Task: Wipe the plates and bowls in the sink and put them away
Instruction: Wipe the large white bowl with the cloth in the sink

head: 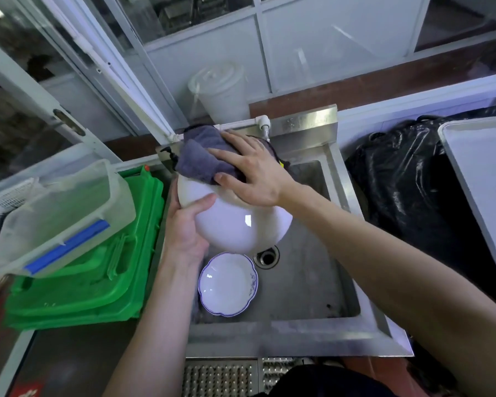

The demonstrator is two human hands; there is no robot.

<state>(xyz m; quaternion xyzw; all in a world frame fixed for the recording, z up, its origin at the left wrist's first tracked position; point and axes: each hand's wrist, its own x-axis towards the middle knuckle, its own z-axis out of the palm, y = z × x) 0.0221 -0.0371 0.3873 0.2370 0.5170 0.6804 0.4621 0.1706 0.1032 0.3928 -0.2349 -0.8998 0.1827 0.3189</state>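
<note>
Over the steel sink (338,285) I hold a large white bowl (238,224), tilted with its underside toward me. My left hand (185,224) grips its left rim from below. My right hand (251,170) presses a grey cloth (202,154) against the bowl's upper edge, fingers spread over the cloth. A smaller white bowl with a blue scalloped rim (227,283) lies upright on the sink floor, just left of the drain (266,257).
Left of the sink are stacked green crates (98,270) with a clear plastic tub (60,213) on top. A black rubbish bag (398,179) and a white tray (481,173) stand to the right. A white lidded bucket (219,90) stands behind the sink.
</note>
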